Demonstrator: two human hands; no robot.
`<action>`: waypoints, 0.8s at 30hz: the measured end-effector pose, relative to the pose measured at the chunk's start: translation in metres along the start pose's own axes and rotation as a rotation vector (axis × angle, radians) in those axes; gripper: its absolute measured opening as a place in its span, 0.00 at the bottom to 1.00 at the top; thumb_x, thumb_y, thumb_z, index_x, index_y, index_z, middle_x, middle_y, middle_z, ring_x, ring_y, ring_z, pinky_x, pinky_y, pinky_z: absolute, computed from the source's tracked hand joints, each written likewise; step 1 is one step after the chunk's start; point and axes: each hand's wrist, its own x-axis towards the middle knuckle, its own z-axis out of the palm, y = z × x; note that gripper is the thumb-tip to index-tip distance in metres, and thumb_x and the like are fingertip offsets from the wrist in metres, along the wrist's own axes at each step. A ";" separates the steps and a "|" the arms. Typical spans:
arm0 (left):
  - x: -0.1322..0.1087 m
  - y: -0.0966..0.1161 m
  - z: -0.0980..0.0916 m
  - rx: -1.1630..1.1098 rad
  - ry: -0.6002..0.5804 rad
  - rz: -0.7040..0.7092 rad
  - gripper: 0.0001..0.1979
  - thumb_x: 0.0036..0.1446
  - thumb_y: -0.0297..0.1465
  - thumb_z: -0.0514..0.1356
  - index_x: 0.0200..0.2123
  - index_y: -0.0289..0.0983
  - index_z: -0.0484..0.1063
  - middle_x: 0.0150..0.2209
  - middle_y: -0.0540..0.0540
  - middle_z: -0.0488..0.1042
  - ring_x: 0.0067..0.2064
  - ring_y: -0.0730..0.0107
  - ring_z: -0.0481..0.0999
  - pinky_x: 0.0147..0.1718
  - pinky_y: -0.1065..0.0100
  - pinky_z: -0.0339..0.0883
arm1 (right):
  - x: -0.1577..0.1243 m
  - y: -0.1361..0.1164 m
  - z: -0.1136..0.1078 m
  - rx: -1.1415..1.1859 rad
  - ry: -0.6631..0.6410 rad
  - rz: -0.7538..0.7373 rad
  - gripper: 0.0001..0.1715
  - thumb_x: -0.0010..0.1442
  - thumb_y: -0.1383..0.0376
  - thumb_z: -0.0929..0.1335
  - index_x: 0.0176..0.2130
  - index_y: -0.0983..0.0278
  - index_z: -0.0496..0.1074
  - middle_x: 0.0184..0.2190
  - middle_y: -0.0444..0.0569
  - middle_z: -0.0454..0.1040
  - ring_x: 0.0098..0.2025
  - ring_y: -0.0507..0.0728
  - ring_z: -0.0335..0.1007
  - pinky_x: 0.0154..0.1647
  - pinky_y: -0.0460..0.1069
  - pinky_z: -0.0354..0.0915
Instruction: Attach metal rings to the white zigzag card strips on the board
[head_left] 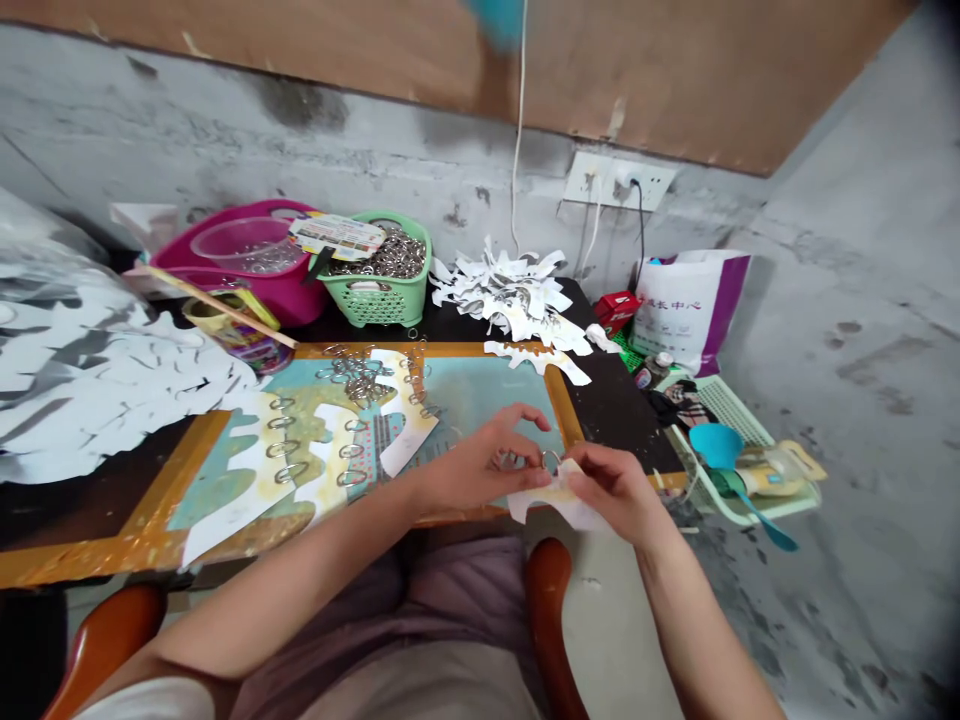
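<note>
Right of center, the left hand (480, 465) pinches a ring (551, 460), the right hand (611, 490) white paper (559, 507). Loose rings (356, 378) lie on the board (150, 510) beyond, the green basket (364, 305) above them.

The left hand (480, 465) holds a small metal ring (551, 460) at the near edge of the wood-framed board (566, 410). The right hand (611, 490) pinches a white paper piece (559, 505) right by that ring. On the board lie loose metal rings (356, 375). Just past the board sit a green basket (375, 305) full of rings, a pink tub (225, 270), and a heap of white paper scraps (502, 290).
</note>
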 end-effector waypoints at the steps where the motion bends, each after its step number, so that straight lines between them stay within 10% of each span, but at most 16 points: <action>1: -0.002 0.002 0.001 -0.047 0.009 0.009 0.13 0.60 0.38 0.60 0.30 0.35 0.76 0.53 0.42 0.63 0.51 0.63 0.68 0.36 0.71 0.66 | 0.001 0.000 0.004 -0.034 0.004 -0.020 0.23 0.59 0.49 0.69 0.26 0.65 0.68 0.22 0.43 0.61 0.23 0.50 0.53 0.23 0.46 0.48; 6: -0.013 0.013 0.012 -0.245 0.050 0.160 0.16 0.57 0.42 0.62 0.24 0.36 0.74 0.42 0.40 0.71 0.61 0.54 0.58 0.55 0.59 0.58 | -0.006 0.005 0.041 0.327 0.050 -0.176 0.24 0.58 0.51 0.69 0.22 0.64 0.65 0.21 0.43 0.60 0.23 0.50 0.51 0.24 0.46 0.49; 13: -0.039 0.006 0.007 -0.068 0.092 0.075 0.14 0.61 0.40 0.59 0.30 0.38 0.76 0.38 0.40 0.73 0.62 0.55 0.56 0.56 0.59 0.56 | -0.010 0.036 0.073 0.582 0.130 -0.064 0.18 0.56 0.53 0.71 0.25 0.63 0.70 0.21 0.43 0.61 0.22 0.50 0.51 0.23 0.45 0.50; 17: -0.076 -0.006 0.027 -0.025 0.642 -0.001 0.18 0.60 0.45 0.58 0.45 0.38 0.73 0.52 0.39 0.67 0.58 0.55 0.61 0.52 0.62 0.60 | -0.001 0.043 0.064 0.566 0.247 -0.096 0.17 0.56 0.53 0.71 0.27 0.63 0.72 0.25 0.45 0.63 0.25 0.51 0.55 0.25 0.45 0.54; 19: -0.093 -0.016 0.052 -0.168 0.830 -0.120 0.18 0.61 0.46 0.56 0.35 0.37 0.73 0.36 0.44 0.71 0.42 0.64 0.69 0.41 0.66 0.64 | 0.001 0.041 0.059 0.561 0.268 -0.087 0.17 0.56 0.52 0.71 0.29 0.63 0.73 0.27 0.46 0.66 0.27 0.52 0.58 0.27 0.46 0.57; 22: -0.098 -0.030 0.090 -0.658 0.420 -0.370 0.29 0.56 0.56 0.55 0.26 0.34 0.72 0.23 0.47 0.68 0.24 0.72 0.66 0.23 0.71 0.59 | 0.003 0.039 0.057 0.544 0.243 -0.063 0.15 0.55 0.52 0.71 0.31 0.62 0.74 0.29 0.47 0.68 0.29 0.54 0.62 0.29 0.47 0.60; 24: -0.085 -0.036 0.103 -1.023 0.359 -0.401 0.36 0.49 0.63 0.53 0.35 0.34 0.73 0.25 0.46 0.70 0.21 0.74 0.65 0.18 0.73 0.54 | 0.002 0.040 0.060 0.548 0.230 -0.050 0.15 0.55 0.52 0.71 0.32 0.62 0.74 0.29 0.47 0.68 0.29 0.54 0.63 0.29 0.47 0.60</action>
